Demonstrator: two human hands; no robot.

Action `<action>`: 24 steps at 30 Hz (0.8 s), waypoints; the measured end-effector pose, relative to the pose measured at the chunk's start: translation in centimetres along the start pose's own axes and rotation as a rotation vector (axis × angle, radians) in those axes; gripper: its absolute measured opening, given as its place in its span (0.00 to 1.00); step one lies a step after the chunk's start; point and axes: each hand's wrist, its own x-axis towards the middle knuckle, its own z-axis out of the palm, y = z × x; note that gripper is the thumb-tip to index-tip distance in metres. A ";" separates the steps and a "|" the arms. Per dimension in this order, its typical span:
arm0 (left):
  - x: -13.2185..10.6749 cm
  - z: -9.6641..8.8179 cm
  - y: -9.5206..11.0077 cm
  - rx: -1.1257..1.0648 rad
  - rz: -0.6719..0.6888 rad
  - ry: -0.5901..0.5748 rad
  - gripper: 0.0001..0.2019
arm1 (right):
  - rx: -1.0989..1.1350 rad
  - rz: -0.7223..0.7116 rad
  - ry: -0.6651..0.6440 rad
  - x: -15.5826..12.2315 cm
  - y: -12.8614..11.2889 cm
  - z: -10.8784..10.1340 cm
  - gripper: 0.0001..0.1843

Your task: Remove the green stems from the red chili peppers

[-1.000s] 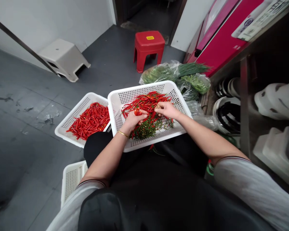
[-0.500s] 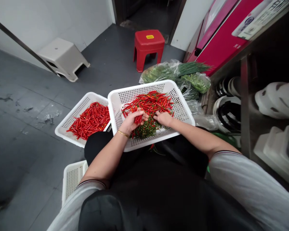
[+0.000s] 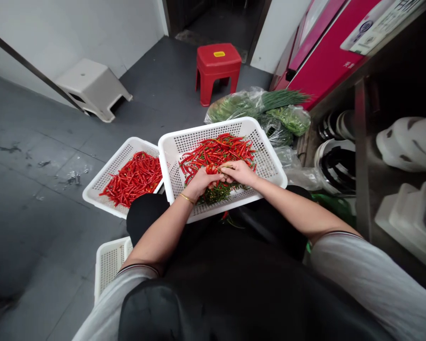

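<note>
A white perforated basket (image 3: 170,156) rests on my lap with red chili peppers (image 3: 223,148) heaped toward its far side. Green chili stems (image 3: 215,193) lie in its near part, below my hands. My left hand (image 3: 201,181) is closed around several red chilies. The fingertips of my right hand (image 3: 239,172) are pinched together and meet the left fingers over the basket; what is between them is too small to make out clearly. To the left, a second white basket (image 3: 92,192) holds a pile of red chilies (image 3: 137,177).
A third white basket (image 3: 108,265) is partly visible at lower left. A red stool (image 3: 218,68) and a grey-white stool (image 3: 92,85) stand on the floor ahead. Bagged green vegetables (image 3: 237,106) lie past the lap basket. At right is a shelf post (image 3: 362,161) with stacked containers.
My right hand has lifted from the chilies and moved left to meet my left hand. The left hand has turned and shifted slightly right, still holding chilies.
</note>
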 end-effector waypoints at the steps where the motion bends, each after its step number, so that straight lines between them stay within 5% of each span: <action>1: -0.1 0.0 -0.1 0.003 -0.011 0.002 0.15 | -0.153 -0.037 0.024 -0.2 -0.7 0.1 0.20; 3: -0.5 0.0 0.2 0.029 -0.027 0.006 0.15 | -0.441 -0.102 0.049 -0.6 -2.1 -0.6 0.21; 5: -1.2 0.2 1.0 0.068 -0.031 -0.070 0.16 | -0.524 -0.142 -0.077 -1.1 -3.2 -2.2 0.23; 9: -3.0 0.6 3.6 0.112 0.030 -0.354 0.16 | -0.099 -0.098 -0.543 -1.9 -3.9 -4.7 0.30; 11: -3.3 0.5 4.3 0.085 0.052 -0.405 0.16 | 0.036 -0.064 -0.491 -2.0 -3.5 -4.4 0.34; 14: -2.8 0.2 4.0 -0.026 0.027 -0.299 0.17 | -0.110 -0.089 -0.082 -1.7 -2.5 -2.6 0.34; 17: -1.9 0.0 2.9 -0.085 -0.071 -0.134 0.16 | -0.562 -0.054 0.215 -1.0 -1.2 -1.5 0.29; 20: -1.3 -0.2 2.2 -0.046 -0.104 -0.033 0.11 | -0.941 0.077 -0.034 -0.3 0.6 -1.1 0.21; 22: -1.0 -0.5 2.1 -0.016 -0.074 0.027 0.07 | -1.039 0.099 -0.226 0.2 1.8 -0.6 0.18; 24: -0.9 -0.7 2.0 -0.019 -0.047 0.067 0.10 | -1.040 0.064 -0.280 0.8 2.7 0.0 0.16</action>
